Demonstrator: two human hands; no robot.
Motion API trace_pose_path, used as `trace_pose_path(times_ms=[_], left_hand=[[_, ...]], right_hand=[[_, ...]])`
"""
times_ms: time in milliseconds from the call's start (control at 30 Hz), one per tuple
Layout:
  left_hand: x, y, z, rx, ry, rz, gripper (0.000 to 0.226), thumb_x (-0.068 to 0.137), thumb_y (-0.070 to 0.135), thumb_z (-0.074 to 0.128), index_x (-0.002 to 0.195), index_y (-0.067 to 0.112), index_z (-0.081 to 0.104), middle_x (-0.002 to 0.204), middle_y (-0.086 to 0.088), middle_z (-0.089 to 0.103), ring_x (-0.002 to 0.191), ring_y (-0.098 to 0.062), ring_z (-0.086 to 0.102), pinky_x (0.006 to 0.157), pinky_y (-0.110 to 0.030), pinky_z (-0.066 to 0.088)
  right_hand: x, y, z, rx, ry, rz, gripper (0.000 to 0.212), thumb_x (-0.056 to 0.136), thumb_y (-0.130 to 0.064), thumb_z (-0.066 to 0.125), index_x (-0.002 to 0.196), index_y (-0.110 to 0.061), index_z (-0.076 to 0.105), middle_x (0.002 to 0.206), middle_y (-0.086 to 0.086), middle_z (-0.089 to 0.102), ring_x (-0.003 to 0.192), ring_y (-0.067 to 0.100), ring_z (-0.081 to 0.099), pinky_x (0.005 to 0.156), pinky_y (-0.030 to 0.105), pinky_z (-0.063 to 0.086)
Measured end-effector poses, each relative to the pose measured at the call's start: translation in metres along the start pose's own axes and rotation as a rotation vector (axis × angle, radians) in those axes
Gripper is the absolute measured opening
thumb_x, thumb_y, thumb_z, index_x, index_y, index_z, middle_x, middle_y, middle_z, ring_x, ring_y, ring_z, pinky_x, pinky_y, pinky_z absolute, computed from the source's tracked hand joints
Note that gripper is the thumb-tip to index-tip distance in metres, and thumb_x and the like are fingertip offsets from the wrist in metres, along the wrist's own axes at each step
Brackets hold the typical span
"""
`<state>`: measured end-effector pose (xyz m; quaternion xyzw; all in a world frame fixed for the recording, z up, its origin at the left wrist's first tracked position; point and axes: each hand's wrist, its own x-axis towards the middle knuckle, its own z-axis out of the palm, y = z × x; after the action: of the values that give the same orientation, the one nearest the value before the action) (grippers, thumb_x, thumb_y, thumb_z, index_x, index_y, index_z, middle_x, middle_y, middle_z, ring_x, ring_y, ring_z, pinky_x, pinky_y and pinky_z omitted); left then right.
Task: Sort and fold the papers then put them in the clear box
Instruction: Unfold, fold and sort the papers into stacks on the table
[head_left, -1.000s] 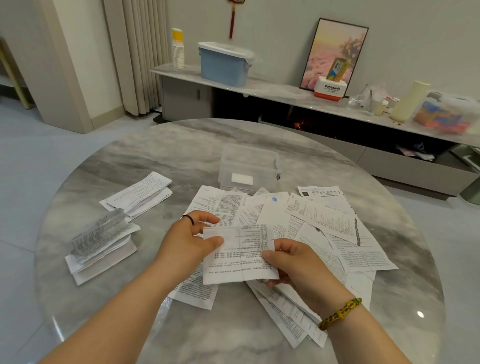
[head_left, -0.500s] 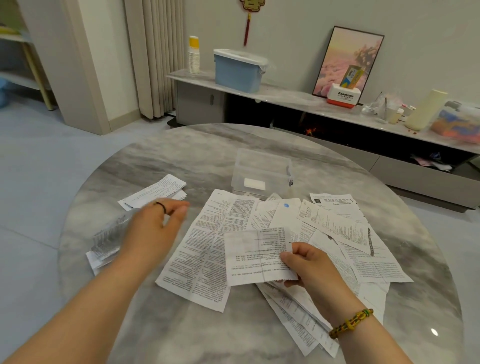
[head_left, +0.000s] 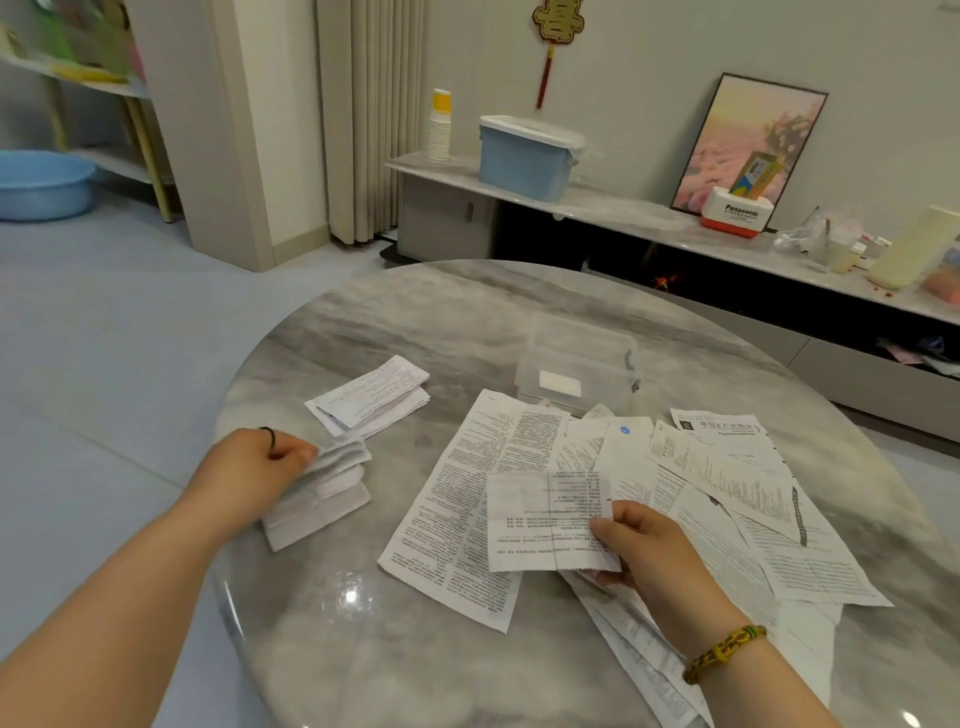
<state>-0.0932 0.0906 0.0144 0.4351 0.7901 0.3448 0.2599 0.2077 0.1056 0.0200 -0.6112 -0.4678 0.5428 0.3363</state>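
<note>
My right hand (head_left: 636, 545) pinches a small printed sheet (head_left: 540, 519) by its right edge, holding it over the loose paper spread (head_left: 727, 499). Over at the table's left, my left hand (head_left: 249, 473) grips the top sheets of a folded paper stack (head_left: 322, 493). A second folded stack (head_left: 371, 397) lies beyond it. A large printed sheet (head_left: 467, 509) lies flat between the hands. Behind the papers stands the clear box (head_left: 579, 364), with something white inside.
The round marble table (head_left: 415, 322) ends close on the left and front. A low shelf (head_left: 623, 213) with a blue bin (head_left: 524, 156), paper cups and a framed picture runs along the wall behind. A blue basin (head_left: 41, 182) sits on the floor far left.
My left hand let go of the small sheet and moved left onto the near folded stack. The right hand keeps holding the sheet. The view turned left.
</note>
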Motion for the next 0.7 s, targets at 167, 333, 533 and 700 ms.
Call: trace_pose_path(times_ms=[167, 333, 533, 700], left_hand=[[0.008, -0.014, 0.003, 0.209, -0.067, 0.012, 0.019, 0.085, 0.012, 0.058, 0.1, 0.015, 0.069, 0.111, -0.004, 0.066, 0.107, -0.022, 0.058, 0.089, -0.025, 0.041], [0.012, -0.024, 0.007, 0.356, -0.11, 0.023, 0.022, 0.086, 0.018, 0.055, 0.106, 0.022, 0.064, 0.11, 0.001, 0.066, 0.106, -0.019, 0.059, 0.09, -0.023, 0.042], [0.019, -0.029, 0.015, 0.38, -0.129, 0.089, 0.045, 0.086, 0.017, 0.057, 0.13, 0.018, 0.045, 0.111, 0.004, 0.061, 0.1, -0.02, 0.058, 0.078, -0.024, 0.042], [0.025, -0.033, 0.02, 0.497, -0.134, 0.132, 0.052, 0.088, 0.029, 0.053, 0.137, 0.025, 0.035, 0.125, 0.005, 0.056, 0.112, -0.015, 0.055, 0.087, -0.021, 0.039]], right_hand=[[0.014, -0.01, 0.016, 0.026, -0.007, 0.002, 0.019, 0.091, -0.003, 0.049, 0.075, -0.007, 0.059, 0.075, 0.009, 0.066, 0.048, 0.009, 0.058, 0.041, 0.018, 0.045], [0.042, -0.029, 0.044, -0.105, -0.038, -0.042, 0.02, 0.092, -0.005, 0.048, 0.076, -0.012, 0.058, 0.076, 0.002, 0.064, 0.061, 0.012, 0.056, 0.049, 0.019, 0.045], [0.093, -0.064, 0.092, -0.249, -0.084, -0.1, 0.025, 0.092, -0.004, 0.046, 0.069, -0.013, 0.051, 0.071, -0.002, 0.058, 0.058, 0.01, 0.05, 0.051, 0.019, 0.039], [0.133, -0.09, 0.133, -0.357, -0.117, -0.194, 0.03, 0.09, -0.001, 0.044, 0.065, -0.017, 0.05, 0.069, -0.004, 0.052, 0.058, 0.006, 0.043, 0.037, 0.006, 0.034]])
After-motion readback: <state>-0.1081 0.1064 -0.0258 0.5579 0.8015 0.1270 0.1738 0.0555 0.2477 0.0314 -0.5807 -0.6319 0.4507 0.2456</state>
